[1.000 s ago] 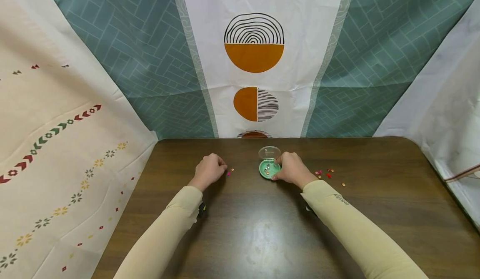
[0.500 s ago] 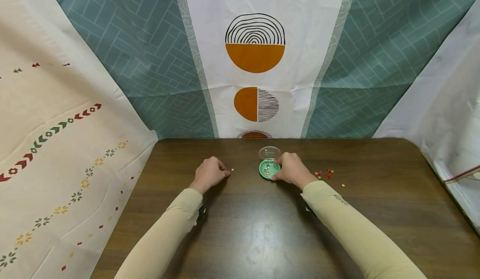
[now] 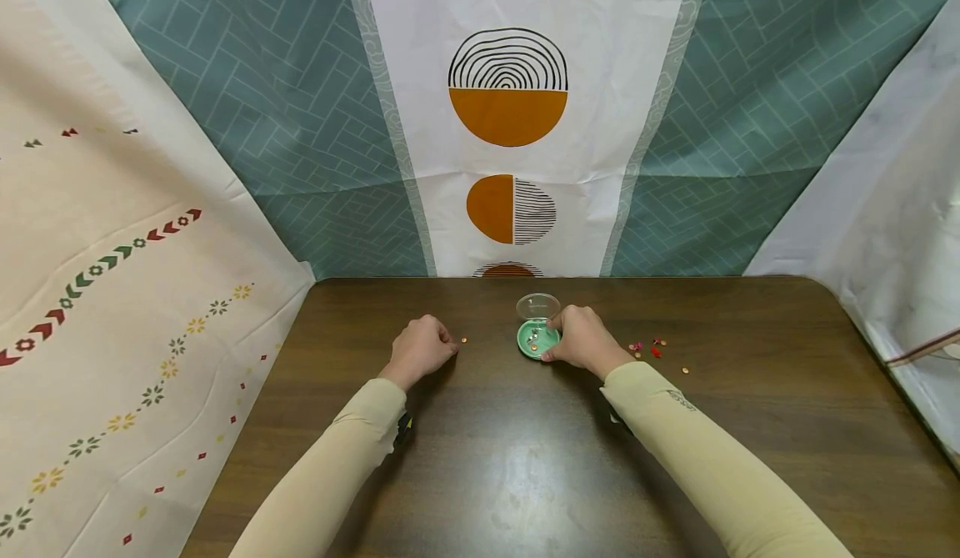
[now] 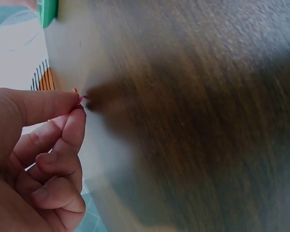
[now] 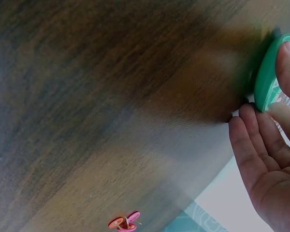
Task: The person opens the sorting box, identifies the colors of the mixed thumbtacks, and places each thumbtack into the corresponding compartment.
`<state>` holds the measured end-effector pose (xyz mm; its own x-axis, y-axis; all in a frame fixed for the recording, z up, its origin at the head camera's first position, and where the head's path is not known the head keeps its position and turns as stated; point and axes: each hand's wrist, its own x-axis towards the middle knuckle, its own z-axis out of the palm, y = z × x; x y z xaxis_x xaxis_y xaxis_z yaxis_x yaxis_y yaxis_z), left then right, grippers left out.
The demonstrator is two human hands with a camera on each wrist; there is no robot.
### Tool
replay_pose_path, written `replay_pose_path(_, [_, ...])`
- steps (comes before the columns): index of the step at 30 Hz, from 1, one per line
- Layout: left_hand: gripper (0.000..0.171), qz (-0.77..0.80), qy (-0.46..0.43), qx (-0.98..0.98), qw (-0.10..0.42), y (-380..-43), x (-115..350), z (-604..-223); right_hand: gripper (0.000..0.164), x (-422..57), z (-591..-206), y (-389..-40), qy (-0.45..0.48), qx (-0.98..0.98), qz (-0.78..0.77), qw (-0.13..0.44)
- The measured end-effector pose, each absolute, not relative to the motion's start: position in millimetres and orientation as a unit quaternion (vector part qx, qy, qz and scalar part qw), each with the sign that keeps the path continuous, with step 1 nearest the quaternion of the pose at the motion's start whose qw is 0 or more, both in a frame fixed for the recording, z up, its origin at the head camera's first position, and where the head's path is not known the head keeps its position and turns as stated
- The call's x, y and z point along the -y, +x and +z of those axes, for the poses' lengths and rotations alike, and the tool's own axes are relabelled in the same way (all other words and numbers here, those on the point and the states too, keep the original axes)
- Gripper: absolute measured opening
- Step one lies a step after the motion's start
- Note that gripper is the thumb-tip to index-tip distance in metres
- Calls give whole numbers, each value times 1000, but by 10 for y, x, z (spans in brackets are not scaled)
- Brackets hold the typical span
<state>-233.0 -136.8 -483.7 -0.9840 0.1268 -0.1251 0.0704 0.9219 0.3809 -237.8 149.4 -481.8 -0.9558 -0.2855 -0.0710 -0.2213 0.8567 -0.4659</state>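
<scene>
My left hand (image 3: 422, 348) is low over the table, left of centre. Between its thumb and index finger it pinches a small pink thumbtack (image 4: 80, 99), mostly hidden by the fingertips; the other fingers are curled. Just beyond those fingertips an orange thumbtack (image 3: 464, 340) lies on the table. My right hand (image 3: 587, 337) grips the right side of a round green case (image 3: 522, 348), thumb on the near rim and index finger toward the hinge side. The clear lid (image 3: 538, 301) stands raised at the back. Several small tacks lie inside the case.
To the right of my right hand, several red, pink and orange thumbtacks (image 3: 656, 352) are scattered on the brown wooden table (image 3: 495, 458). One orange tack (image 3: 686, 370) lies apart from them. Patterned cloth (image 3: 517, 149) hangs behind the table's back edge.
The pink thumbtack that lay on the table beside my left hand is now pinched in its fingers. My right hand and the green case have stayed in place.
</scene>
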Motion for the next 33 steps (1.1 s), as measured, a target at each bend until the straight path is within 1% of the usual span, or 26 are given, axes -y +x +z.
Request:
replay_pose_path(6, [30, 256, 73, -961, 73, -2328, 1308, -4793, 59, -1493, -4812, -2384, -128, -961, -236, 71])
replay_pose_path(12, [17, 398, 87, -909, 92, -2355, 1178, -4732, 59, -1494, -4818, -2390, -130, -961, -233, 68])
replay_pose_path(15, [15, 451, 85, -884, 92, -2366, 1102, -4716, 59, -1495, -4816, -2391, -130, -961, -232, 68])
replay_pose_path(22, [19, 499, 94, -858, 76, -2367, 930, -4678, 59, -1495, -4812, -2387, -128, -961, -234, 70])
replay_pose_path(33, [17, 535, 133, -830, 87, -2371, 693, -4718, 59, -1493, -4835, -2387, -126, -962, -234, 65])
